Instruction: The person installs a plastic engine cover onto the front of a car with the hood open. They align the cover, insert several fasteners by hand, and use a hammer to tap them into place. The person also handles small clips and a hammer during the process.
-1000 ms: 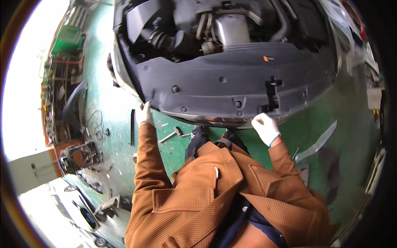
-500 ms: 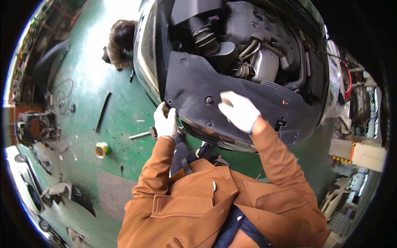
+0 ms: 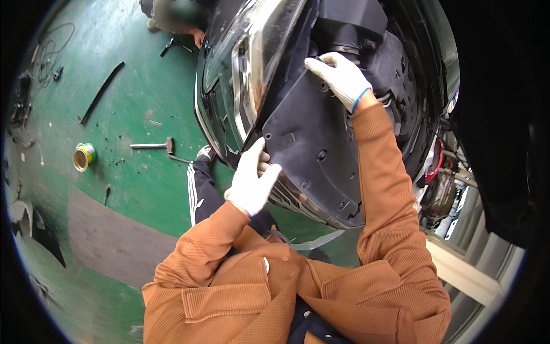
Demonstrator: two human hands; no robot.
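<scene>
A dark plastic cover panel (image 3: 309, 132) lies over the front of a car's engine bay, behind the headlight (image 3: 252, 63). My left hand (image 3: 255, 178), in a white glove, is at the panel's near left edge. Its index finger reaches to a small hole there, with the thumb apart and the other fingers curled. Farther up, my right hand (image 3: 342, 79), also gloved, is at the panel's far corner. Its thumb and fingers are drawn together there; whatever lies between them is hidden. A round clip (image 3: 321, 155) shows in the panel's middle.
Another person (image 3: 177, 17) crouches beyond the headlight. On the green floor lie a hammer-like tool (image 3: 157, 145), a yellow-green roll (image 3: 84, 156), a black strip (image 3: 100, 94) and a grey mat (image 3: 114, 241). A pale beam (image 3: 461, 272) stands at the right.
My view has swung toward the headlight side. My right hand has gone from above the panel's middle to its far corner. My left hand stays at the near left edge, its index finger straighter.
</scene>
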